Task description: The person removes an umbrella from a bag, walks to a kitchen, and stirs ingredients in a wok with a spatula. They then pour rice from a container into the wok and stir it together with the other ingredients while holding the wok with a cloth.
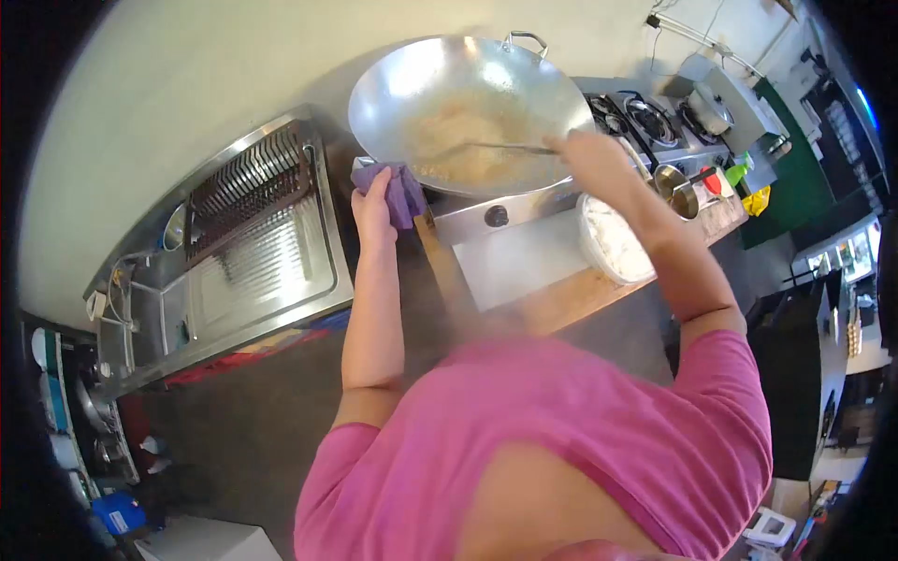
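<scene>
left hand: left hand [374, 208] was curled shut on a purple cloth [404, 192], pressing it to the near-left edge of the wok [393, 93]; any handle under the cloth was hidden
right hand: right hand [587, 157] had its fingers wrapped closed on a thin metal utensil [496, 146] that reached into the wok from the right
food: pale crumbly food [458, 140] lay in the wok's lower middle, with the utensil tip in it
wok: sat on the steel burner unit [496, 215], looked tipped toward the person, far loop handle up by the wall
nearby: white tub [587, 238] just beside the burner unit on the wooden counter [580, 294], below the right forearm; sink [262, 252] well apart to the left
risk, grip: thin cloth could slip or let heat through, so the wok might rock or drop
risk, spill: a hard push with the utensil could throw food over the low near rim
risk, tub: the right forearm passed close over the tub, and a dropped elbow could knock it
risk, cloth: a loose cloth corner hung near the burner and could scorch; flame not visible
</scene>
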The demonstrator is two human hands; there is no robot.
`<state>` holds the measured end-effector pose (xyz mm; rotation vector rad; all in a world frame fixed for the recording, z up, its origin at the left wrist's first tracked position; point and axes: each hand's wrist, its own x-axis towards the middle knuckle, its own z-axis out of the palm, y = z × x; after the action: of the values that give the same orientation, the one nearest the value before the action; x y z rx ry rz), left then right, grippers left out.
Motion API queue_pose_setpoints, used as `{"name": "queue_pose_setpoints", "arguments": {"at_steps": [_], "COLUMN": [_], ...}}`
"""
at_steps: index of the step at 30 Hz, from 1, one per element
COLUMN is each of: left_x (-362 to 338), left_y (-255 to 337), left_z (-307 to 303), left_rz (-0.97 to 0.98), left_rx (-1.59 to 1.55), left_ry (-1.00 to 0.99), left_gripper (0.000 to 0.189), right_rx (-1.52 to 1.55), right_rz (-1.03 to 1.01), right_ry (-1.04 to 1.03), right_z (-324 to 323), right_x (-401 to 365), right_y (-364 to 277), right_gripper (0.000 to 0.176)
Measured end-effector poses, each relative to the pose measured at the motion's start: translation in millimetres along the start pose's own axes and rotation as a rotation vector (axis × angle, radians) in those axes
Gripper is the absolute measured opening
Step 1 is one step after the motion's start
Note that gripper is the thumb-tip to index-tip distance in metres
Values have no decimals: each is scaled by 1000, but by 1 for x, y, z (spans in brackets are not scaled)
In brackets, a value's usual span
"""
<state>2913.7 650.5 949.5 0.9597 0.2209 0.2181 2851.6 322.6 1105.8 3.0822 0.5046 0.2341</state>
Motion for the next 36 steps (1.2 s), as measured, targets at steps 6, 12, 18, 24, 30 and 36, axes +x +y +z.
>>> {"name": "queue_pose_setpoints", "arguments": {"at_steps": [6,12,18,24,30,36], "left_x": [1,10,-1,-11,-7,-2], "left_y": [-4,-10,1,7,1,-6], "left_z": [6,1,5,11,2,4], "left_rz": [38,42,52,41,17,20], "left_rx": [-32,-48,-91,-69,-9,-65], "left_ry": [-68,-98,-118,-80,-71,38], "left_gripper": [40,39,34,36,43,57], "right_rx": [-265,-150,-202,-140,-52,-262], "right_rz": [-118,-60,-12,-96,169,162], "right_ry": [126,22,173,15,39,116], "right_z": [-85,-28,-40,-66,24,-70], "right_x": [-72,-38,-11,-18,68,-41], "right_y": [-49,-107,-109,-156,-115,-71], "right_gripper": [28,11,11,15,17,25]}}
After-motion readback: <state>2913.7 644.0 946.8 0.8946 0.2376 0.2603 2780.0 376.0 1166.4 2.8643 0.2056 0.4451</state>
